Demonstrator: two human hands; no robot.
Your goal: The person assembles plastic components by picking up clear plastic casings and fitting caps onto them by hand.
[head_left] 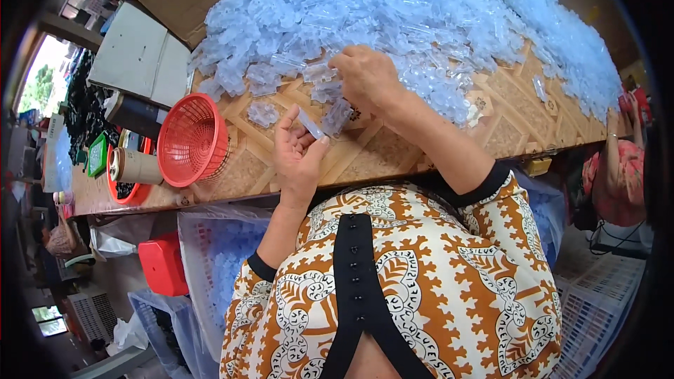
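Note:
My left hand (298,158) is palm up near the table's front edge, with a slim clear plastic piece (310,125) between its thumb and fingers. Ahead and to its right, my right hand (368,81) reaches to the near edge of a big pile of clear, bluish plastic pieces (351,10). Its fingers are curled, and the tips pinch at a clear piece (319,72) there; the palm side is hidden. Between the hands lies a small clump of clear pieces (337,116). Another loose clump (262,114) rests left of my left hand.
On the patterned tabletop (505,109), a red plastic basket (191,142) stands at the left, beside a roll (133,166) and a green container (97,154). A white box flap (137,52) rises behind. Lined crates (210,253) stand below the table. Another person (614,175) sits at far right.

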